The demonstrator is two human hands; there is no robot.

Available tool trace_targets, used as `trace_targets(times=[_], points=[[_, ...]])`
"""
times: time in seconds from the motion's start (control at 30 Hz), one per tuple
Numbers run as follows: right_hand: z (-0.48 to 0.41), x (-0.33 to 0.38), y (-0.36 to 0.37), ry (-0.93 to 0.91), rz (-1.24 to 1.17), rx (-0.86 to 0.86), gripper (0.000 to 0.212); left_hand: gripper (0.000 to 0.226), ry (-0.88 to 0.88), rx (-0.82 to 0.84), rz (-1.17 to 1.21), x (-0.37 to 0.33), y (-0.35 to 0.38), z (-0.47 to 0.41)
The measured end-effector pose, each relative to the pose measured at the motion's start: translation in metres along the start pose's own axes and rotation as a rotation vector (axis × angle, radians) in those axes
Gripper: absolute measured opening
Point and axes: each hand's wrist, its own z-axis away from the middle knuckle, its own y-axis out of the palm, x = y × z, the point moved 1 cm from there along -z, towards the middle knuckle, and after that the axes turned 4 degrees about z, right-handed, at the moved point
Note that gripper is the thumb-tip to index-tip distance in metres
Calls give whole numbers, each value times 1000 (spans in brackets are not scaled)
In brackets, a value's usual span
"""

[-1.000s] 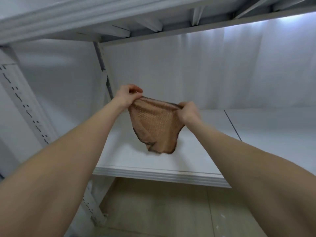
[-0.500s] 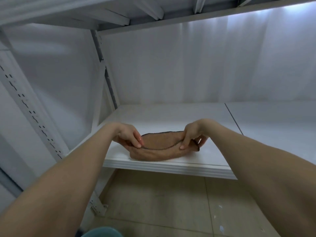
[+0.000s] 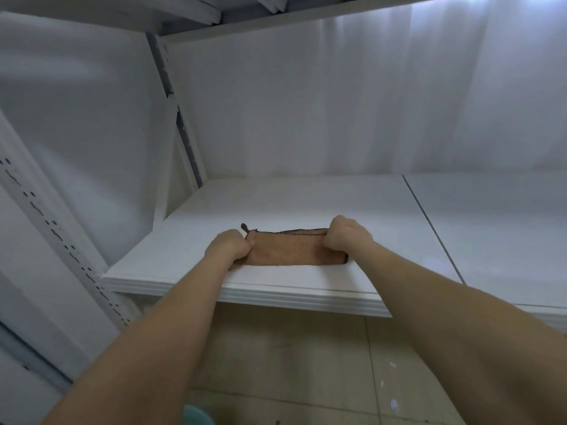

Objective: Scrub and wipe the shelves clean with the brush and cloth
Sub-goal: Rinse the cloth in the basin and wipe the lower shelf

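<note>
Fabric is lying near the front edge of the white shelf board [image 3: 276, 204]: a brown cloth [image 3: 294, 251] with a nubbly, towel-like weave and a dark stitched border. It is folded into a long flat rectangle, with its length running parallel to that edge. A small dark loop of border thread is sticking up at its far left corner.

The left hand [image 3: 228, 248] is gripping the left end of the cloth, fingers curled tight into a fist round the fabric. The right hand [image 3: 345, 237] is clasping the right end the same way, knuckles bent over the top fold. The cloth is stretching straight between the two.

The shelf board is looking smooth and matt, with a layered, ribbed front lip. A thin dark seam [image 3: 429, 228] is running from back to front to the right of the hands, dividing it from the neighbouring board. Soft white sheeting [image 3: 337, 102], faintly rippled, is covering the back and the left side.

A white metal upright [image 3: 61, 240] punched with rows of dark slots is standing at the front left corner, and a greyer post [image 3: 181, 127] is rising at the back left corner. Beige floor tiles [image 3: 291, 363], flecked with white, are showing beneath. A rounded teal rim [image 3: 196, 417] is peeking in at the bottom of the view.
</note>
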Motion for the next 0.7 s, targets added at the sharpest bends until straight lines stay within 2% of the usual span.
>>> trace_targets(times=[0.07,0.17,0.23,0.33,0.4,0.47,0.5,0.53,0.63,0.7], points=[[-2,1,10,41,-65,12,25,33,-15,-8,4,2,5,-2],[-3,0,12,45,-112,69,7,16,-57,-30,170,-1,5,-2],[-6,-2,11,55,-175,83,19,12,-53,-99,330,-7,-1,-2],[-6,-1,4,77,-277,59,22,17,114,-206,568,-35,-10,5],[-9,-4,-2,102,-321,-1,22,17,292,-68,684,-62,-12,16],[-11,-8,-9,147,-363,-58,14,24,404,214,608,-85,-9,31],[-10,-11,-12,178,-379,-75,6,28,408,290,548,-90,-6,33],[-11,-13,-14,202,-385,-82,8,30,390,285,516,-90,-3,32],[-12,-20,-17,191,-321,-110,32,15,335,65,434,-81,2,26],[-9,-20,-17,103,-257,-128,32,17,365,-13,291,-77,8,24]])
